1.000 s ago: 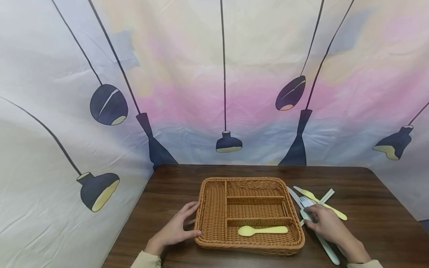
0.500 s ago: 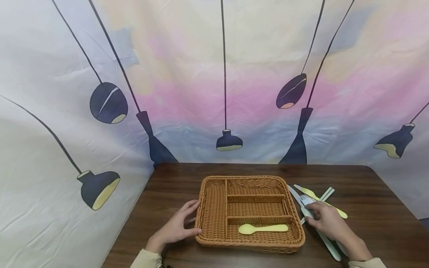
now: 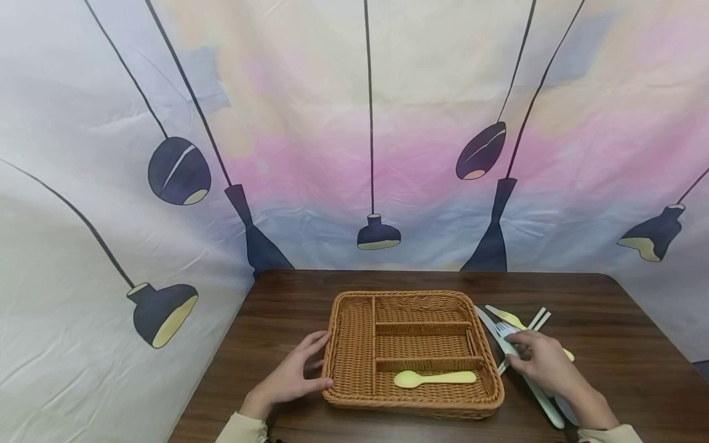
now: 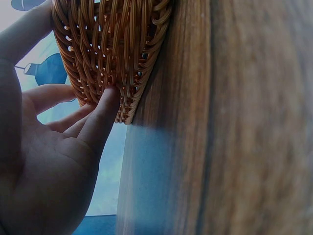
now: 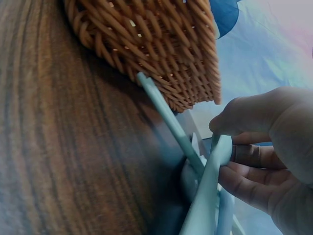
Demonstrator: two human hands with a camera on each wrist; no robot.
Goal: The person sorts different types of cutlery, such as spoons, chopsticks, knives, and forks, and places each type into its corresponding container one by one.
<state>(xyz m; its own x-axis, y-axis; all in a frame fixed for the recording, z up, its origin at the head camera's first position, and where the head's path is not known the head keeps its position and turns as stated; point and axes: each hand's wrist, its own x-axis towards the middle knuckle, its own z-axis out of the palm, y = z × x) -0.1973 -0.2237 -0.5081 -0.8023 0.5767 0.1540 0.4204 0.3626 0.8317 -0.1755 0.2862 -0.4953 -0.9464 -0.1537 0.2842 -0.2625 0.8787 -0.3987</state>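
A brown wicker basket (image 3: 354,403) with several compartments stands on the table, a yellow spoon (image 3: 434,379) lying in its front right compartment. My left hand (image 3: 290,375) touches the basket's left outer wall with spread fingers and thumb; the thumb presses the weave in the left wrist view. To the basket's right, my right hand (image 3: 545,363) pinches a pale green spoon (image 5: 208,191) near its bowl end, between thumb and fingers. Beneath and around this hand lie pale green chopsticks (image 5: 168,117), a yellow fork (image 3: 506,316), a pale fork (image 3: 503,329) and a knife (image 3: 487,323), partly overlapping.
The dark wooden table (image 3: 299,283) has rounded back corners. A cloth backdrop (image 3: 310,154) with printed lamps hangs behind and beside it. Low woven dividers (image 3: 426,364) separate the basket's compartments.
My right hand has shifted slightly up and right with the green spoon. The chopsticks have moved a little to the left and spread apart. My left hand stays on the basket.
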